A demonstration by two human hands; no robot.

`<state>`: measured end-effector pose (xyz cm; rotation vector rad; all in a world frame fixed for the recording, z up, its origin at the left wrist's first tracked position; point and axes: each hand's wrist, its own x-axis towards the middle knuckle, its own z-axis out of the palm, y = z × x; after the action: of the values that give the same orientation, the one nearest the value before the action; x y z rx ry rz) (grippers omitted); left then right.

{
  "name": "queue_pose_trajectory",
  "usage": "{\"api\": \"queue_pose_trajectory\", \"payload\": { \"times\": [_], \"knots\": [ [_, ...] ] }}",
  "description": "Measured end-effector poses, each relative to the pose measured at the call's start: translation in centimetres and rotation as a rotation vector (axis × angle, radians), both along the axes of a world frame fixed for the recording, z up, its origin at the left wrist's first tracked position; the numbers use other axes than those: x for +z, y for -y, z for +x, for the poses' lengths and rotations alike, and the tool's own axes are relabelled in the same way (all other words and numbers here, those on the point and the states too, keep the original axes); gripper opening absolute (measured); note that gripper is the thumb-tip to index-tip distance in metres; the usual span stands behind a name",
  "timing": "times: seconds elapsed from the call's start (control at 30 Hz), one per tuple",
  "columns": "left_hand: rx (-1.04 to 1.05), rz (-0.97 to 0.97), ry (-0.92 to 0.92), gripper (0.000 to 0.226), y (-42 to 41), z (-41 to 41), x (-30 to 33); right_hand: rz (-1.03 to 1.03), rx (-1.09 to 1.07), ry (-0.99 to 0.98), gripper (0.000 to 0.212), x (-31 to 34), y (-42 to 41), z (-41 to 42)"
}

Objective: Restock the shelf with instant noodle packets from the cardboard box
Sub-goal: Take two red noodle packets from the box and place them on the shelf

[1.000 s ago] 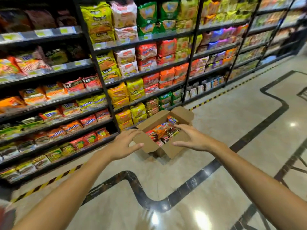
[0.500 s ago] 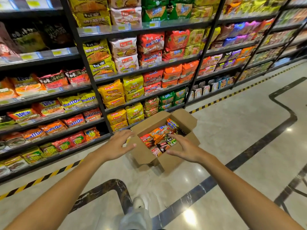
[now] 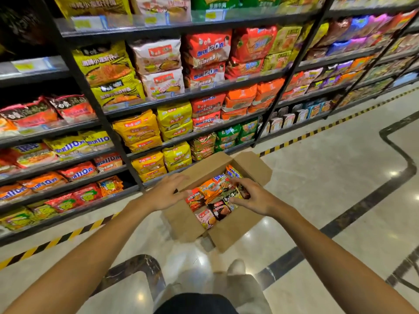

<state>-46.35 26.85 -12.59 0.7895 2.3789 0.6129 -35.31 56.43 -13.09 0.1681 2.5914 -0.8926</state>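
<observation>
Open cardboard box [image 3: 229,232] on the glossy floor [image 3: 340,182], flaps spread, just in front of the bottom shelf [image 3: 74,209]. Packed inside with noodle packets [image 3: 213,189]: orange, red, black, pink wrappers, writing mostly too small to read.

Left hand [image 3: 166,192] at the box's near-left flap, fingers [image 3: 181,179] stretched nearly straight and spread, laid over the flap edge, gripping nothing. Right hand [image 3: 254,196] over the right side of the box, fingers [image 3: 240,184] curled down round a dark packet [image 3: 238,193], thumb underneath; orange packet [image 3: 212,188] just left of those fingers, black and pink packets just below them.

Beyond the fingers, rows of shelving crammed with multipacks. Directly above the left fingers, yellow packs [image 3: 149,164] with red labels. Further up, red packs [image 3: 207,52] printed "120克" in large white and blue figures, again on the row beneath. Off to the left of the left hand, yellow, red and orange packs [image 3: 74,143] marked "110克". Upper left, big yellow-green bags [image 3: 106,66] with Chinese characters, blurred. Green packs [image 3: 229,134] above the right fingers. Price tags [image 3: 81,23] along shelf edges, unreadable.

Yellow-and-black striped tape [image 3: 301,137] along the floor at the shelf foot. Below the arms, pale trousers and a light shoe [image 3: 237,267].
</observation>
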Motion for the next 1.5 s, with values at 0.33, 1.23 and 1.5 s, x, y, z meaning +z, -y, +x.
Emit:
{"api": "queue_pose_trajectory", "payload": {
  "times": [0.33, 1.23, 1.5],
  "knots": [
    [0.281, -0.022, 0.119, 0.088, -9.2, -8.6, -4.9, -0.098, 0.167, 0.070, 0.081, -5.7, -10.6, -14.9],
    [1.056, 0.180, 0.660, 0.049, -18.1, -19.7, -54.8, -0.146, 0.248, 0.361, 0.080, -49.2, -15.2, -29.7],
    [1.317, 0.159, 0.662, 0.067, -19.6, -22.4, -70.6, -0.211, 0.154, 0.484, 0.077, -64.4, -14.6, -29.1]
  ]
}}
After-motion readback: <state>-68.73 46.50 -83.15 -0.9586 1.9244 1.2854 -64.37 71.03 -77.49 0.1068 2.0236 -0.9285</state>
